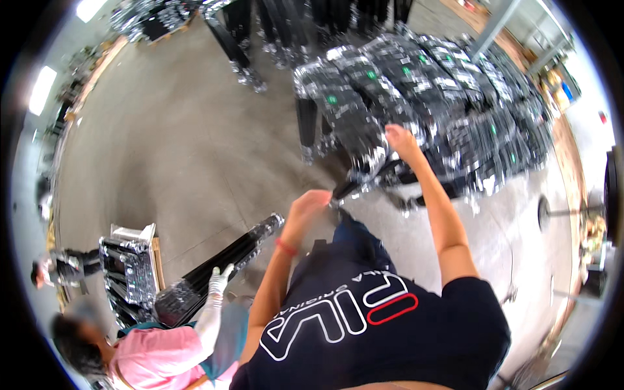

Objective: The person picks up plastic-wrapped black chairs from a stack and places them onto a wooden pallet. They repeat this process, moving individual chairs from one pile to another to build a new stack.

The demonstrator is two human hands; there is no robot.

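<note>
My left hand, a red band at its wrist, is smeared by motion. Its fingers look closed at the near tip of a plastic-wrapped black part, which slants up toward the stack. Farther off and to the right, my right hand is raised over the edge of the stack, its fingers curled in. Whether it pinches the clear wrap there is hidden. The stack consists of several long black parts in shiny clear film with small green labels, lying side by side.
At lower left a co-worker in a pink top has a gloved hand on a long wrapped black bundle. Beside it stands a loaded pallet. Another person is at far left. More wrapped parts lie at the back. A stand fan is on the right.
</note>
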